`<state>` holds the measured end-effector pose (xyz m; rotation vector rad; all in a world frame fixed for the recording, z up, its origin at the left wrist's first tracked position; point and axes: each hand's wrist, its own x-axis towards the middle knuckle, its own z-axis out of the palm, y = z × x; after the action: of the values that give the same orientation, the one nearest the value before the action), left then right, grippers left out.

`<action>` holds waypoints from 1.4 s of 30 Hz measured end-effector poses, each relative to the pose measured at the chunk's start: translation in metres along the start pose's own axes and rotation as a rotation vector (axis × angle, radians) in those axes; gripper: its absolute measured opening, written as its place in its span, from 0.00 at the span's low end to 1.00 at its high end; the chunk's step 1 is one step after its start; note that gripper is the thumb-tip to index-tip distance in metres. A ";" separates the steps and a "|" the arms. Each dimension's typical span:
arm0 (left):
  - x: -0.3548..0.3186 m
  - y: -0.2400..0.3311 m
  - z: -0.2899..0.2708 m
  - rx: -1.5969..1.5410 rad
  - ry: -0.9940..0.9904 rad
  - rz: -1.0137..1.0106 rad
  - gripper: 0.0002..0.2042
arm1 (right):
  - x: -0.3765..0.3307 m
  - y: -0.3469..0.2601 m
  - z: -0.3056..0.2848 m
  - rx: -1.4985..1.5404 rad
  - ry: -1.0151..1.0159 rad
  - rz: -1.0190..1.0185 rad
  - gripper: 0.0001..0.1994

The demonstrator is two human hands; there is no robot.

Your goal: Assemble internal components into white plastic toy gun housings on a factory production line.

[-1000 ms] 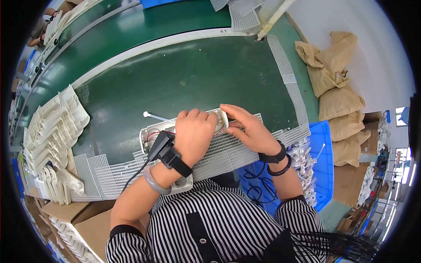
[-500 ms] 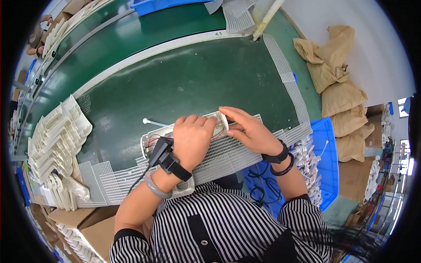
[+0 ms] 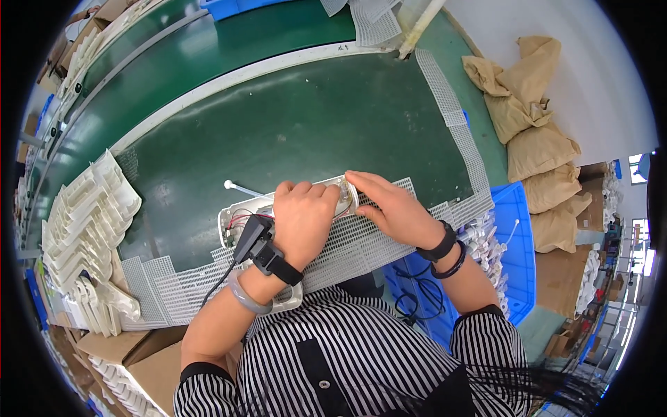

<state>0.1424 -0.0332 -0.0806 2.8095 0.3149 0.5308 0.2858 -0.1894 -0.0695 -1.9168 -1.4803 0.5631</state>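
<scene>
Both hands have stayed pressed on the long white housing [image 3: 292, 208] at the green worktop [image 3: 292, 125] edge. Left hand [image 3: 302, 219] lies curled over its middle, right hand [image 3: 389, 208] fingers pinching its end; little has shifted, so fitting continues.

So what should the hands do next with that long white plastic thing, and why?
Probably press the cover down along its length. The left hand lies flat on top of the long white plastic housing while the right hand pinches its right end, and red wires show at the open left end, so it looks only partly closed.
</scene>
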 end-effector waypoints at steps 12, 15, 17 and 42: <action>-0.016 0.013 -0.055 -0.144 0.126 -0.078 0.12 | 0.004 -0.009 -0.016 -0.136 -0.050 0.048 0.31; -0.043 0.002 -0.070 -0.099 0.072 -0.125 0.16 | 0.004 -0.017 -0.024 -0.146 -0.009 0.016 0.32; -0.064 -0.008 -0.073 -0.035 -0.027 -0.128 0.24 | 0.005 -0.018 -0.027 -0.197 -0.029 -0.062 0.32; -0.100 -0.023 -0.040 -0.069 0.044 -0.189 0.30 | 0.028 -0.019 -0.014 -0.259 -0.177 -0.032 0.30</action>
<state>0.0321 -0.0291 -0.0837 2.6682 0.5536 0.5491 0.2899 -0.1623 -0.0447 -2.0782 -1.7672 0.5611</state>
